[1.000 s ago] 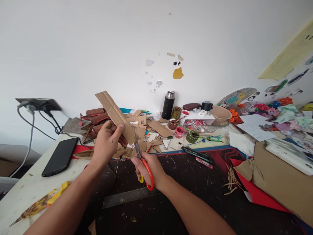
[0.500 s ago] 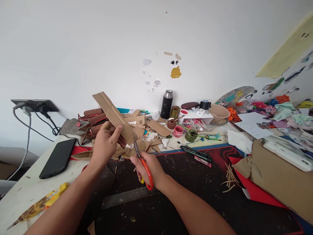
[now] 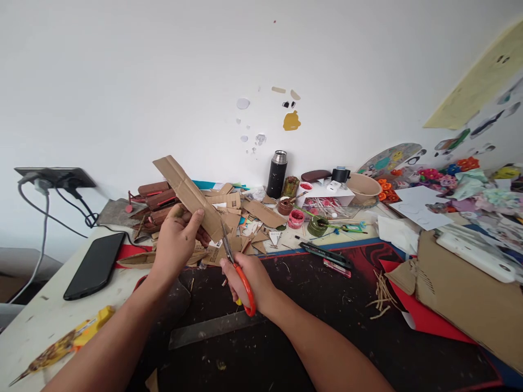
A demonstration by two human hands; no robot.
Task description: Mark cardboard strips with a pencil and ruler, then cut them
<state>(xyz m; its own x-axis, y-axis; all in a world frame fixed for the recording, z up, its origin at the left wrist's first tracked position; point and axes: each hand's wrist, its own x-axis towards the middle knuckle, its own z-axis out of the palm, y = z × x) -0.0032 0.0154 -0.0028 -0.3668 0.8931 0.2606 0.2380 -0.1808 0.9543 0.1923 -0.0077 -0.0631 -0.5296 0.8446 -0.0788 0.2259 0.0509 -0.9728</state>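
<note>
A long, creased strip of brown cardboard (image 3: 183, 188) slants up to the left, pinched near its lower end between the thumb and fingers of my left hand (image 3: 178, 234). My right hand (image 3: 248, 279) is closed round orange-handled scissors (image 3: 246, 286). The metal blades meet the strip's lower right edge; whether they are fully closed on it is hard to tell. Part of a yellow inner handle shows below my right fingers. Behind both hands lies a heap of cardboard scraps (image 3: 261, 212).
A clear ruler (image 3: 212, 329) lies on the dark mat (image 3: 310, 337). At left are a black phone (image 3: 95, 265) and a yellow glue gun (image 3: 81, 332). Paint jars, a black flask (image 3: 277, 175) and a cutter (image 3: 326, 255) sit beyond the hands; folded cardboard (image 3: 469, 299) is at right.
The camera view has shifted slightly, so the background sits a little further left. Both hands keep their holds, with the cardboard strip and scissors in nearly the same position.
</note>
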